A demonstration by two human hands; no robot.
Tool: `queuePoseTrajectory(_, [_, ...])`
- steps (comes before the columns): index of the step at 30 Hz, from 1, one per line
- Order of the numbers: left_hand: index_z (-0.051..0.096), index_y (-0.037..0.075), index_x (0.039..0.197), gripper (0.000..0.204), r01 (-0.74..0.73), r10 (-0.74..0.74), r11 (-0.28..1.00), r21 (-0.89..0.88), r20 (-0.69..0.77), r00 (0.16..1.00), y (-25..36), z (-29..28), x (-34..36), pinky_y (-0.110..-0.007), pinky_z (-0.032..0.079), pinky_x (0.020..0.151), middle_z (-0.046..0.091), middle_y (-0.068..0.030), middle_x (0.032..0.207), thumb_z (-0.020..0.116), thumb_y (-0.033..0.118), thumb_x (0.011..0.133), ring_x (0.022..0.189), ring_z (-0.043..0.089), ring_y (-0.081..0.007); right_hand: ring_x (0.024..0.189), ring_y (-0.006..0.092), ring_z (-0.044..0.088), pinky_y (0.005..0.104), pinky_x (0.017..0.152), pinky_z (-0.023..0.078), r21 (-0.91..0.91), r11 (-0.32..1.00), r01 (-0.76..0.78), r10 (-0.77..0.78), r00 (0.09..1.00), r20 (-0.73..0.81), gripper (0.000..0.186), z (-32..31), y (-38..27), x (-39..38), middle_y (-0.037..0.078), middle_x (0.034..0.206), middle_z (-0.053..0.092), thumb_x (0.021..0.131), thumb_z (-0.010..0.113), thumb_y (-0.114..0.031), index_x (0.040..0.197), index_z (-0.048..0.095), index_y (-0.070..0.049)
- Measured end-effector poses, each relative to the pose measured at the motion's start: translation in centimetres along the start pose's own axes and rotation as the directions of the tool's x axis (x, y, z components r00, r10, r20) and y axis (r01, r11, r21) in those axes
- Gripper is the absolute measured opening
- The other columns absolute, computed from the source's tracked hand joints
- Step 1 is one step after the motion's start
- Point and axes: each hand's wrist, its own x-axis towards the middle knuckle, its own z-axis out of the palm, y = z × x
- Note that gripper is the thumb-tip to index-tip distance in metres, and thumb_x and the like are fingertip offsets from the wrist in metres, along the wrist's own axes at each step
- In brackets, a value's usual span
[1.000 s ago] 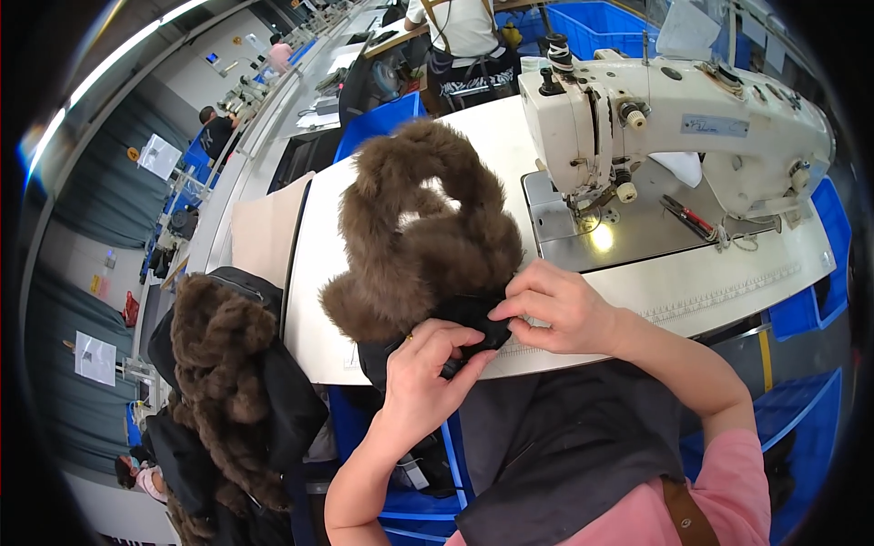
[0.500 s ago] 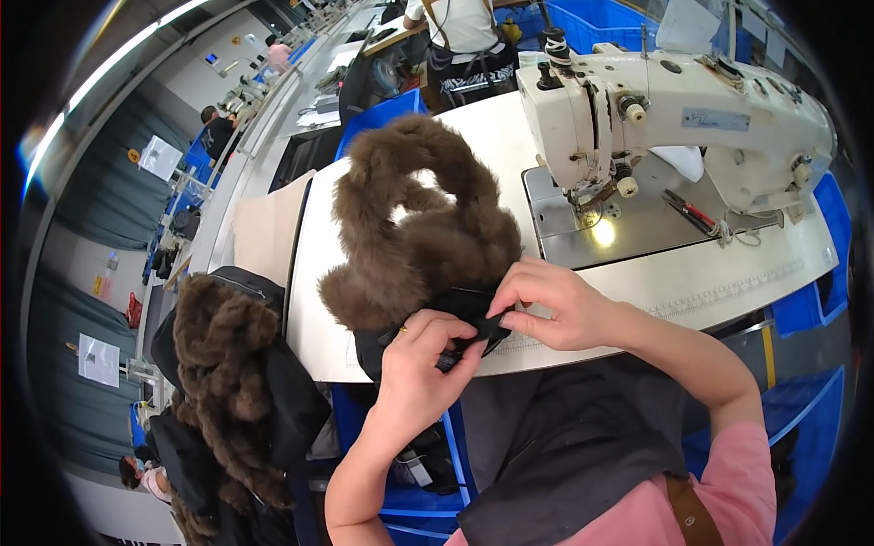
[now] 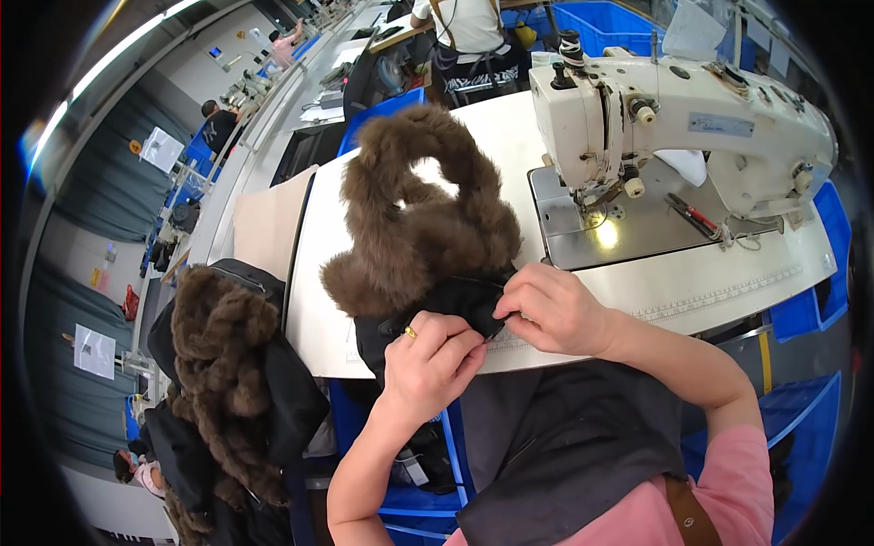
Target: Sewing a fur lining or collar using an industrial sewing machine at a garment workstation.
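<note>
A piece of brown fur trim (image 3: 428, 246) lies in a loop on the white sewing table, joined to black fabric (image 3: 446, 305) at its near side. My left hand (image 3: 431, 359) pinches the near edge of that fabric, its fingers closed. Just to the right, my right hand (image 3: 555, 309) also has thumb and fingers pressed together on the black fabric. The two hands are close together at the table's front edge. What lies right between the fingertips is partly hidden.
An industrial sewing machine (image 3: 674, 118) stands at the right, its lamp lit. Red-handled snips (image 3: 694, 214) lie on its metal bed. Black garments with brown fur (image 3: 223, 355) are heaped at the left. Blue bins (image 3: 801, 428) stand below the table. Another person (image 3: 466, 36) sits beyond it.
My left fingers have closed down further and turned over the fabric edge. My right hand has shifted slightly right and down, and more black fabric shows between the hands and the fur.
</note>
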Motion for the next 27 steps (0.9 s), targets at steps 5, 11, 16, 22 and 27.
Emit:
queuePoseTrajectory(5, [0.068, 0.006, 0.083, 0.024, -0.115, 0.137, 0.981, 0.158, -0.136, 0.981, -0.5, 0.7, -0.8, -0.030, 0.051, 0.060, 0.061, -0.0029, 0.087, 0.080, -0.001, 0.064, 0.075, 0.061, -0.0204, 0.070, 0.0230, 0.059, 0.0329, 0.059, 0.050, 0.067, 0.995, -0.080, 0.075, 0.995, 0.072, 0.024, 0.5, 0.1, 0.5, 0.007, 0.084, 0.056, 0.071, 0.070, 0.002, 0.093, 0.063, -0.006])
queuePoseTrajectory(11, [0.066, 0.006, 0.087, 0.025, -0.022, 0.034, 0.995, 0.097, -0.124, 0.992, -0.6, 0.3, -0.7, -0.030, 0.050, 0.062, 0.064, -0.0044, 0.089, 0.078, -0.003, 0.066, 0.076, 0.061, -0.0217, 0.073, 0.0226, 0.060, 0.0325, 0.062, 0.051, 0.111, 0.992, -0.065, 0.047, 0.986, 0.163, 0.027, 0.2, 1.2, 0.9, 0.006, 0.087, 0.057, 0.073, 0.073, 0.000, 0.098, 0.068, -0.007])
queuePoseTrajectory(16, [0.068, 0.007, 0.089, 0.024, 0.120, -0.113, 0.990, 0.080, -0.089, 0.990, 0.1, -0.1, 0.3, -0.030, 0.051, 0.065, 0.066, -0.0048, 0.088, 0.077, -0.002, 0.069, 0.075, 0.061, -0.0235, 0.081, 0.0232, 0.060, 0.0332, 0.067, 0.051, 0.135, 0.990, -0.038, 0.010, 0.979, 0.201, 0.023, -0.3, 1.7, 1.7, 0.006, 0.089, 0.058, 0.076, 0.074, -0.003, 0.098, 0.070, -0.007])
queuePoseTrajectory(22, [0.071, 0.003, 0.091, 0.015, 0.344, -0.337, 0.935, -0.083, 0.083, 0.938, 0.0, -2.0, 1.1, -0.033, 0.052, 0.070, 0.068, -0.0084, 0.085, 0.072, 0.001, 0.076, 0.076, 0.062, -0.0262, 0.090, 0.0262, 0.058, 0.0343, 0.078, 0.049, 0.231, 0.952, -0.200, 0.112, 0.932, 0.345, 0.012, -0.5, 2.0, 1.9, 0.008, 0.095, 0.059, 0.087, 0.068, -0.006, 0.099, 0.066, -0.004])
queuePoseTrajectory(27, [0.064, 0.002, 0.112, 0.028, 0.568, -0.500, 0.778, -0.268, 0.283, 0.819, 0.1, -3.1, 2.1, -0.029, 0.050, 0.074, 0.068, -0.0080, 0.086, 0.067, 0.002, 0.084, 0.076, 0.062, -0.0182, 0.091, 0.0235, 0.059, 0.0344, 0.079, 0.049, 0.336, 0.833, -0.439, 0.225, 0.825, 0.519, 0.015, -0.7, 2.6, 2.2, 0.010, 0.097, 0.060, 0.093, 0.063, -0.011, 0.105, 0.063, -0.002])
